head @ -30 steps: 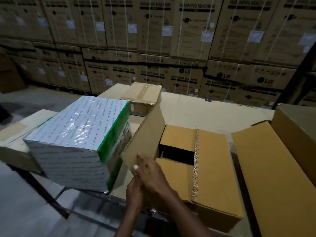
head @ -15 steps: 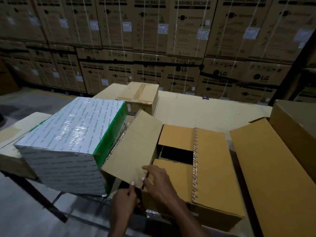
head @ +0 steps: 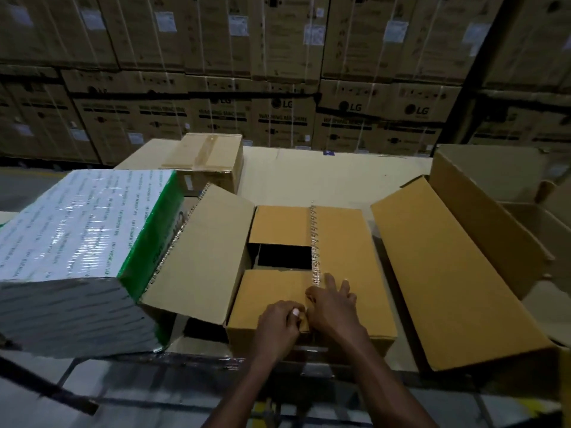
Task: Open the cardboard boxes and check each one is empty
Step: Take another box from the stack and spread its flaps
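Note:
A brown cardboard box [head: 346, 242] lies in front of me on the table. Its left flap [head: 200, 254] is folded out flat against the wrapped pack. A dark gap [head: 284, 256] shows between the two inner flaps, and a strip of clear tape [head: 315, 239] runs along the edge of the closed right flap. My left hand [head: 279, 325] has its fingers curled at the near edge of the near inner flap [head: 268, 288]. My right hand [head: 332, 304] rests with spread fingers on the tape seam at the near end of the right flap.
A white and green shrink-wrapped pack [head: 77, 254] stands at the left. A small taped box [head: 205, 159] sits behind it. A long cardboard box [head: 448, 273] lies at the right, with another open box [head: 488, 193] beyond. Stacked washing machine cartons [head: 284, 88] fill the back.
The left flap has swung from upright down to the left and lies flat. Both hands let go of it and moved right onto the near end of the box top.

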`<state>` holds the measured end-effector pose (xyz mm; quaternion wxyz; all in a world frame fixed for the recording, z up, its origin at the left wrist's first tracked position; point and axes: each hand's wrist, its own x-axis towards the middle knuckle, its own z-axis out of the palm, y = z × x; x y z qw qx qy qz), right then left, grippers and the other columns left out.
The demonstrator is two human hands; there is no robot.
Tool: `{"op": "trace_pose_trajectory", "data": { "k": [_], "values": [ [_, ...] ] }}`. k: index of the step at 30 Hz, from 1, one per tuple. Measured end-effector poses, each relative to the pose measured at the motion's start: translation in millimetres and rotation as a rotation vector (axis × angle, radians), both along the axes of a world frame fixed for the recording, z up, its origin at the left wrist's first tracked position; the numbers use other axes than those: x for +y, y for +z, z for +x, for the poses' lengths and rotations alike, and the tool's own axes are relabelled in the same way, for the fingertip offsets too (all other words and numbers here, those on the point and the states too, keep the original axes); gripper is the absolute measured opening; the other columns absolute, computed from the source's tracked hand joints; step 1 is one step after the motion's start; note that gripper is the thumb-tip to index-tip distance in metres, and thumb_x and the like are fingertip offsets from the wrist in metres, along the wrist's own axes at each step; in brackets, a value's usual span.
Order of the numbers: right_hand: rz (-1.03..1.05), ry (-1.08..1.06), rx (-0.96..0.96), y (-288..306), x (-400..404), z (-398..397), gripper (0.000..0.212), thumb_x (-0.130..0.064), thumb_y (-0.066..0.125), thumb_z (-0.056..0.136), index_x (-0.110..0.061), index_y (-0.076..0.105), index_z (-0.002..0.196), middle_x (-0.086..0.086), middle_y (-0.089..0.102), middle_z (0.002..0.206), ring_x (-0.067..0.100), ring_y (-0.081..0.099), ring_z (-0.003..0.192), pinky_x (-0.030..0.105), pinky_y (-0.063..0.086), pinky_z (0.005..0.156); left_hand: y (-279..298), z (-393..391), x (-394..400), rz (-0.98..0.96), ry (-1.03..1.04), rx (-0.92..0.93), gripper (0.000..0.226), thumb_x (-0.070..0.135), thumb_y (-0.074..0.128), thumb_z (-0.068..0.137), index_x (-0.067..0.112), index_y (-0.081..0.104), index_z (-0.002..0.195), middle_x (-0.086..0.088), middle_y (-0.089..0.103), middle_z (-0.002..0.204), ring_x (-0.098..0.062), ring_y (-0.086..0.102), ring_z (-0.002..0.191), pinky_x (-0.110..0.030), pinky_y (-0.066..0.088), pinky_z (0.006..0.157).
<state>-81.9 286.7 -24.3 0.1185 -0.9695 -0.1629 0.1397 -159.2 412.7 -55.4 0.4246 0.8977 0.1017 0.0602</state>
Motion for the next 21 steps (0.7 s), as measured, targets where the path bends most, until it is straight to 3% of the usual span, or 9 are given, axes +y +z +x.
{"op": "trace_pose_trajectory", "data": {
  "k": [2, 5, 7, 10, 12, 17, 21],
  "values": [
    [0.056, -0.008, -0.05, 5, -4, -3, 0.042, -0.04, 0.058, 0.096, -0.03, 0.058, 0.137, 0.006, 0.025, 0.162, 0.043, 0.03, 0.143, 0.054, 0.029, 0.113, 0, 4, -8, -0.001, -0.025, -0.022, 0.026, 0.021, 0.05, 0.104, 0.03, 0.071, 0.117, 0.011, 0.071, 0.114, -0.008, 0.063, 0.104, -0.038, 0.052, 0.095],
    [0.187, -0.045, -0.135, 29, -13, -6, 0.041, -0.038, 0.06, 0.093, -0.03, 0.061, 0.134, -0.002, 0.04, 0.152, 0.028, 0.051, 0.126, 0.046, 0.043, 0.104, 17, 8, -19, -0.183, -0.04, -0.053, 0.028, 0.019, 0.048, 0.107, 0.033, 0.065, 0.124, 0.011, 0.07, 0.117, 0.007, 0.064, 0.093, -0.015, 0.053, 0.078],
    [0.29, -0.092, -0.179, 53, -27, -7, 0.041, -0.039, 0.059, 0.094, -0.029, 0.061, 0.134, -0.006, 0.047, 0.148, 0.021, 0.059, 0.117, 0.039, 0.05, 0.094, 31, 15, -29, -0.311, -0.071, -0.089, 0.028, 0.023, 0.045, 0.109, 0.039, 0.062, 0.126, 0.014, 0.068, 0.121, 0.011, 0.062, 0.102, -0.009, 0.049, 0.078],
    [0.398, -0.15, -0.263, 84, -59, -8, 0.04, -0.039, 0.056, 0.099, -0.03, 0.059, 0.138, -0.008, 0.053, 0.143, 0.015, 0.061, 0.115, 0.034, 0.051, 0.087, 45, 32, -50, -0.507, -0.198, -0.095, 0.034, 0.036, 0.042, 0.11, 0.038, 0.057, 0.14, 0.016, 0.063, 0.136, -0.002, 0.061, 0.121, -0.022, 0.052, 0.092],
    [0.428, -0.203, -0.318, 95, -84, -7, 0.042, -0.041, 0.056, 0.1, -0.031, 0.057, 0.141, -0.006, 0.054, 0.143, 0.018, 0.06, 0.118, 0.037, 0.053, 0.09, 51, 41, -70, -0.539, -0.279, -0.09, 0.041, 0.04, 0.041, 0.109, 0.037, 0.05, 0.148, 0.017, 0.058, 0.144, -0.002, 0.058, 0.127, -0.017, 0.052, 0.092],
    [0.48, -0.403, -0.4, 92, -143, -12, 0.049, -0.046, 0.056, 0.1, -0.038, 0.049, 0.148, -0.005, 0.052, 0.144, 0.019, 0.058, 0.119, 0.037, 0.052, 0.086, 59, 45, -124, -0.423, -0.451, -0.039, 0.046, 0.055, 0.04, 0.106, 0.048, 0.041, 0.152, 0.016, 0.047, 0.155, -0.007, 0.043, 0.142, -0.033, 0.04, 0.114],
    [0.388, -0.55, -0.438, 69, -173, -17, 0.047, -0.043, 0.06, 0.098, -0.029, 0.054, 0.143, 0.003, 0.038, 0.154, 0.029, 0.058, 0.119, 0.036, 0.048, 0.083, 46, 42, -149, -0.162, -0.536, 0.029, 0.055, 0.066, 0.03, 0.103, 0.046, 0.036, 0.154, 0.013, 0.045, 0.158, -0.013, 0.04, 0.146, -0.05, 0.03, 0.118]
  ]
}}
